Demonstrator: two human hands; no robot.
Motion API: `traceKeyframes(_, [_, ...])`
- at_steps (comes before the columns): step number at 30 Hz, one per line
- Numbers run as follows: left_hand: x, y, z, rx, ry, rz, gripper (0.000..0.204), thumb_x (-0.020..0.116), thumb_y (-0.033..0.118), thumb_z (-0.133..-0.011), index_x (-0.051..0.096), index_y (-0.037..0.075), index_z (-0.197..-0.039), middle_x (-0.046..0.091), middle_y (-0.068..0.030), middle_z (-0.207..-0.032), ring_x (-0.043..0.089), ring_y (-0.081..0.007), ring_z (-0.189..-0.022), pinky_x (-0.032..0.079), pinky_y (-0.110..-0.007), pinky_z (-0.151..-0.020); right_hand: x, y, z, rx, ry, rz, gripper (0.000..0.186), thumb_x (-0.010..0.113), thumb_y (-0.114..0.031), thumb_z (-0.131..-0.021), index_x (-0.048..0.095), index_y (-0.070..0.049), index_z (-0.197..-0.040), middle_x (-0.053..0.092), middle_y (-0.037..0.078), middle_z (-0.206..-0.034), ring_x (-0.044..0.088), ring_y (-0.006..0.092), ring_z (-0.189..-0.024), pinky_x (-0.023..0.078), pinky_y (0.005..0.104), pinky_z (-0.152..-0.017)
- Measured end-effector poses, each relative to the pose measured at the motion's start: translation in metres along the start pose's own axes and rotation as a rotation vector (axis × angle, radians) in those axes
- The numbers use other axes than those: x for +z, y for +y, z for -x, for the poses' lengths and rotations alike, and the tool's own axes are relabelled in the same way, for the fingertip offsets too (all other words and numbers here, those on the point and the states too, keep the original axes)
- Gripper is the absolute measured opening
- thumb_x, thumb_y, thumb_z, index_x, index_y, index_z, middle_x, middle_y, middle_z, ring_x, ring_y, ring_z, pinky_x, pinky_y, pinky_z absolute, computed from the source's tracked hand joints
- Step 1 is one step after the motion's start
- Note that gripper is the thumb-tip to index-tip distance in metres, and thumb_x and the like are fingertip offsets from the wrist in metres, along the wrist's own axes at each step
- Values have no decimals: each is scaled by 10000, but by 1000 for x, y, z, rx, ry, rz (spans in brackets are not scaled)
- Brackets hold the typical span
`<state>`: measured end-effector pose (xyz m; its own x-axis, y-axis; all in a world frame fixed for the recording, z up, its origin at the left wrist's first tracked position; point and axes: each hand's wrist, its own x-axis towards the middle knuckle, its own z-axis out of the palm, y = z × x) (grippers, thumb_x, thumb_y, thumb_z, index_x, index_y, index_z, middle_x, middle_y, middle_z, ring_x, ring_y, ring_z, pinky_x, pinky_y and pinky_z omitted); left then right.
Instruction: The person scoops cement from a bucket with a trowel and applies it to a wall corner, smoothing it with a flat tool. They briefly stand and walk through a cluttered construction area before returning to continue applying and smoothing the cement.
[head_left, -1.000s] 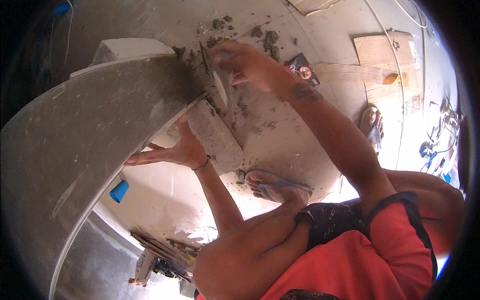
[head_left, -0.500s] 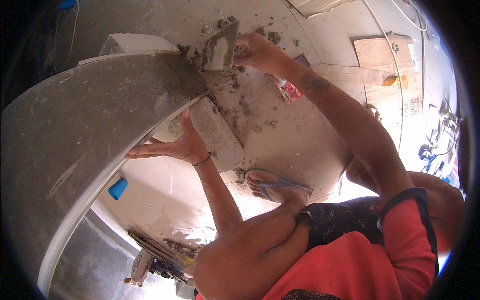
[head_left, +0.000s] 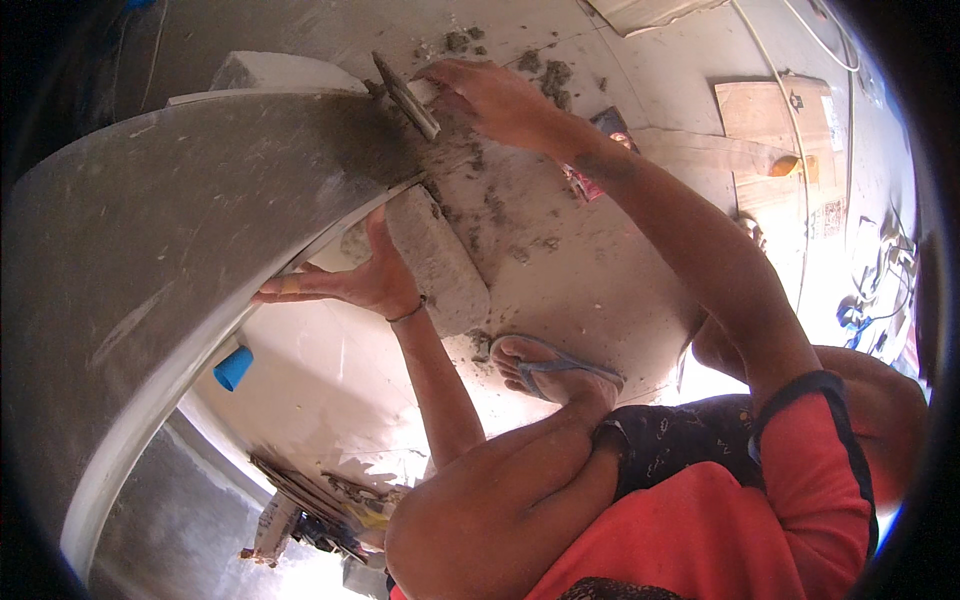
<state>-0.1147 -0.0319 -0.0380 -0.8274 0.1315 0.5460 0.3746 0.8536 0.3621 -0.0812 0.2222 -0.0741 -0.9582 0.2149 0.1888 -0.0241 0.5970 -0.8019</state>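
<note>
A curved grey slab (head_left: pixel 180 230) with a pale rim stretches across the left side, its far end darkened by wet mortar. At that end my right hand (head_left: pixel 500 105) grips a plastering trowel (head_left: pixel 408 100), whose flat, mortar-smeared blade stands edge-on against the slab's end. The trowel's handle is mostly hidden by my fingers. Lower down, my left hand (head_left: pixel 368 285) is open, thumb and fingers spread, its fingertips at the underside of the slab's rim. Right beside that hand, a rough pale block (head_left: pixel 440 265) lies under the slab's end.
Mortar crumbs (head_left: pixel 552 80) litter the floor near my right hand. A red packet (head_left: pixel 583 184) lies below my right forearm. Another white block (head_left: pixel 285 73) is behind the slab. A blue cup (head_left: pixel 232 369) is by its rim; flattened cardboard (head_left: pixel 765 120) and cables are at right.
My right hand has moved a little left with the trowel, turning its blade from face-on to edge-on. My left hand stays at the rim.
</note>
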Motion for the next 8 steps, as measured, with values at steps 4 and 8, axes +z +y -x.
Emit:
traceKeyframes(4, [0,0,0,51,14,11,1490,797,699,-579,-174,69,-1516,-149,-246,-1573,-111,-423,-1467,313,-616,-1136,16,1,-8,-10,53,-37,370,601,-177,-939,522,-40,-1273,646,210,-1074,638,391,-998,509,480,-834])
traceKeyframes(8, [0,2,-1,-3,3,-9,1444,750,730,-618,-162,64,-1520,-141,-230,-1582,-103,-403,-1475,316,-627,-1129,30,6,-13,-19,101,-26,353,621,-147,-911,536,-53,-1240,661,223,-1019,648,393,-986,518,488,-824])
